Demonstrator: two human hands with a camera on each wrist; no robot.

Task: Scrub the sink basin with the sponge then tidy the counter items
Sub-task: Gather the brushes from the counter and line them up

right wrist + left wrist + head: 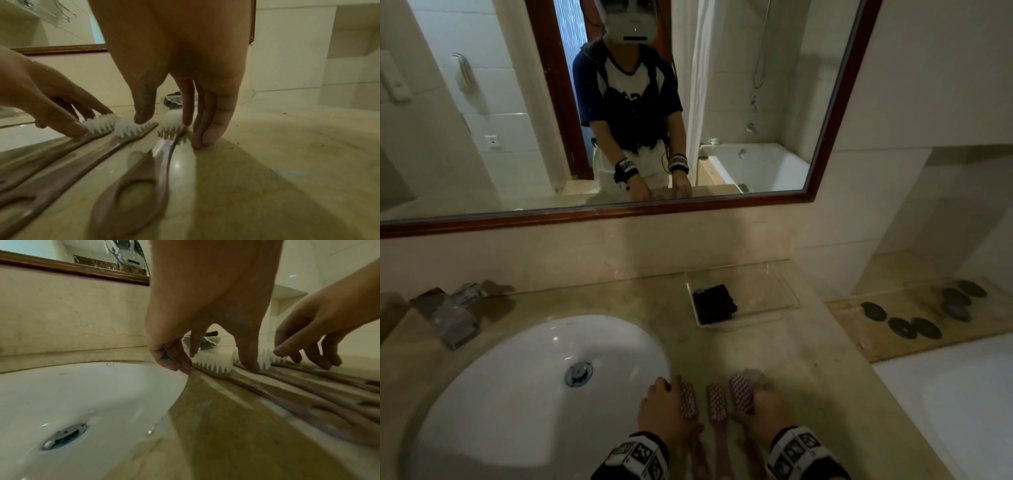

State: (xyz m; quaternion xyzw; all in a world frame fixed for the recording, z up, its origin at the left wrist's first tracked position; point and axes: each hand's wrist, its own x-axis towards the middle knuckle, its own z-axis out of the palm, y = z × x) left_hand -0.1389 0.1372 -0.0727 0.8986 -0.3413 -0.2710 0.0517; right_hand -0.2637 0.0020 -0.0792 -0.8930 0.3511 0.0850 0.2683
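From the head view I have both hands down on the surface (774,346) just right of the basin (527,387). Three brushes lie side by side, bristle heads pointing away from me: the left brush (688,399), the middle brush (716,401) and the right brush (741,394). My left hand (666,407) sits against the left one, my right hand (763,407) against the right one. A clear tray (784,294) with a dark item (714,303) in it stands further back. I see no sponge in any view, so I cannot say where it is.

In the left wrist view, the left hand (205,305) has its fingers pointing down, the fingertips (249,365) touching the brush handles behind the bristles; the grip looks loose, fingers nudging, not wrapped round anything. The basin (82,394) rim is right beside the nearest brush (216,369).

From the right wrist view, the right hand (174,56) is also unclenched, straight fingers (203,138) planted on the surface just beside the right brush (164,146), thumb over the middle brush (131,129). It holds nothing that I can see.

I judge this as lining up the brushes. The risk: the left brush lies so close to the basin edge that a sideways push could tip it in. The surface looks wet and glossy, so handles may skid out of line, and pressing on bristles could roll a brush over.
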